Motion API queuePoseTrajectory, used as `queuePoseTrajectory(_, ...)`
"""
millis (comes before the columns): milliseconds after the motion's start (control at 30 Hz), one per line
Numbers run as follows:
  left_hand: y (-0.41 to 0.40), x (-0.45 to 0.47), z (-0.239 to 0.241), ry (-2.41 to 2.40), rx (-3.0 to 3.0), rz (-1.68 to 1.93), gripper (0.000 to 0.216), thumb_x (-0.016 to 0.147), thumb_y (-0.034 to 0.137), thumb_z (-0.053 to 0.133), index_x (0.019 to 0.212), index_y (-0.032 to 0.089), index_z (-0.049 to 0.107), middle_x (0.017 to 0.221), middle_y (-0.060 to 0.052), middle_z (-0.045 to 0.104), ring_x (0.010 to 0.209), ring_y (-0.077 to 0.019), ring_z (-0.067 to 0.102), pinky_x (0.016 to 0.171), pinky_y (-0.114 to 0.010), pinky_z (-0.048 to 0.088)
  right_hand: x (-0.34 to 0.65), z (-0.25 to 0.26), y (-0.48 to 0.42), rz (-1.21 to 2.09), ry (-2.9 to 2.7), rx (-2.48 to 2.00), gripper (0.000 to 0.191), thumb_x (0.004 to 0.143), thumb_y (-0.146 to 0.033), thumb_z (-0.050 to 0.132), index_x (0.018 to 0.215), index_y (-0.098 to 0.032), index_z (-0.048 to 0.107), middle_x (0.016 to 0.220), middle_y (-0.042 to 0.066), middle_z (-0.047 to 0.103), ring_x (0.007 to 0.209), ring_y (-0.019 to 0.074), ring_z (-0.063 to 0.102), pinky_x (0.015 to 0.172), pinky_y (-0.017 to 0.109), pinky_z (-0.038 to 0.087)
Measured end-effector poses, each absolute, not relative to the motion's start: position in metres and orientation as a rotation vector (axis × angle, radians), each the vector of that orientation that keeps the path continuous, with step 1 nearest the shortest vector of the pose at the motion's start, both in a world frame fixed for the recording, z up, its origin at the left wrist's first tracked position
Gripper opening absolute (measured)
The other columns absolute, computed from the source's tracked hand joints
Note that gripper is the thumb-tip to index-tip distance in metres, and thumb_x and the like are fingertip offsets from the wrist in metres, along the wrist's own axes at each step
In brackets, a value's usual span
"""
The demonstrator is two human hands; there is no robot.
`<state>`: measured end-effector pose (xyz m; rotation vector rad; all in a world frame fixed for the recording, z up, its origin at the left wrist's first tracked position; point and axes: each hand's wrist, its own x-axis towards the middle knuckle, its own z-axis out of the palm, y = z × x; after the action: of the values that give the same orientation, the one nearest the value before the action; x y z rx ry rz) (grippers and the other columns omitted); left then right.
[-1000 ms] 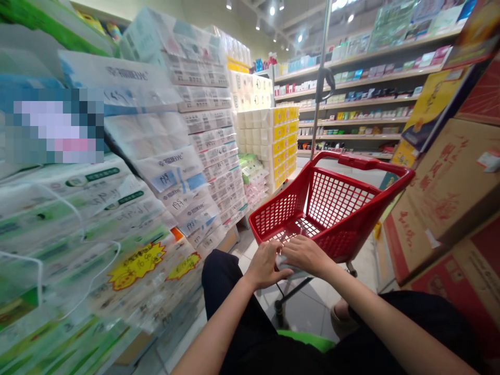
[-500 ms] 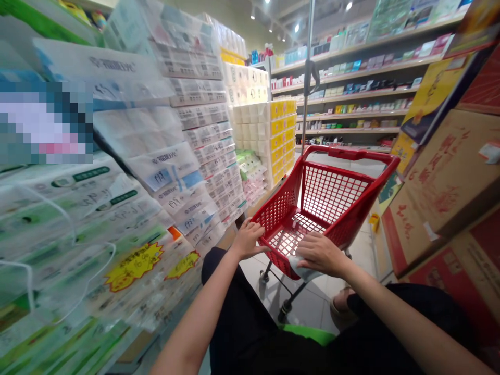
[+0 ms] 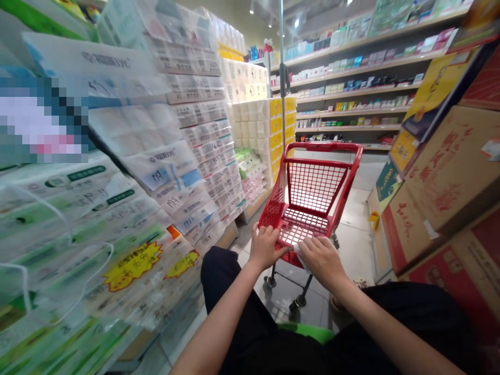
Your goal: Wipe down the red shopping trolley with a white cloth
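Note:
A small red shopping cart (image 3: 344,190) with mesh walls stands in front of my knees, its handle on the far side. My left hand (image 3: 266,246) grips the near left corner of the basket rim, fingers curled over the edge. At the near right part of the same rim, my right hand (image 3: 321,259) is closed on a white cloth (image 3: 298,250), pressing it against the edge. Most of the cloth is hidden under the fingers. No goods show inside the basket.
Stacked tissue packs (image 3: 175,182) fill the left side, with yellow price tags (image 3: 133,266). Cardboard boxes (image 3: 453,172) line the right. A thin metal pole (image 3: 282,47) rises behind the cart. Stocked shelves (image 3: 351,94) cross the back. Part of a green seat (image 3: 308,332) shows beneath me.
The cart has swung left and turned straighter towards me. My left hand has shifted right with its rim. My right hand, still with the cloth, stays on the near edge, closer to the left one.

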<state>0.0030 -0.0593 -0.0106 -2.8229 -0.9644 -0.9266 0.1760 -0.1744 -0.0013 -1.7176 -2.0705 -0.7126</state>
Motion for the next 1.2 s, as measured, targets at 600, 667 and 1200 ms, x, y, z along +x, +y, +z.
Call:
queuePoseTrajectory(600, -0.117, 0.032, -0.016, -0.549, -3.16, -0.872, 0.063, 0.077, 0.035, 0.061, 0.132, 0.018, 0.035, 0.118, -0.01, 0.055, 0.107, -0.0282, 0.052, 0.098, -0.046, 0.04, 0.2, -0.013, -0.183, -0.635, -2.04, -1.712, 0.026, 0.097, -0.033, 0.042, 0.083, -0.02, 0.059, 0.079, 0.004, 0.06, 0.078, 0.0172, 0.049, 0.074, 0.033, 0.027)
queuePoseTrajectory(667, -0.106, 0.024, -0.006, -0.456, -3.188, -0.81, 0.052, 0.085, 0.038, 0.057, 0.131, 0.023, 0.039, 0.12, -0.008, 0.056, 0.111, -0.0248, 0.053, 0.102, -0.044, 0.04, 0.21, -0.014, -0.185, -0.613, -2.072, -1.683, 0.027, 0.097, -0.036, 0.042, 0.084, -0.02, 0.06, 0.08, 0.004, 0.061, 0.079, 0.0168, 0.05, 0.073, 0.032, 0.027)
queuePoseTrajectory(1200, -0.08, 0.018, -0.016, -0.497, -3.08, -0.919, 0.047, 0.08, 0.037, 0.06, 0.119, 0.019, 0.041, 0.113, -0.011, 0.049, 0.121, -0.0285, 0.041, 0.116, -0.058, 0.021, 0.16, -0.01, -0.173, -0.577, -2.048, -1.704, 0.025, 0.097, -0.034, 0.042, 0.085, -0.018, 0.057, 0.082, 0.006, 0.06, 0.079, 0.0188, 0.047, 0.073, 0.034, 0.027)
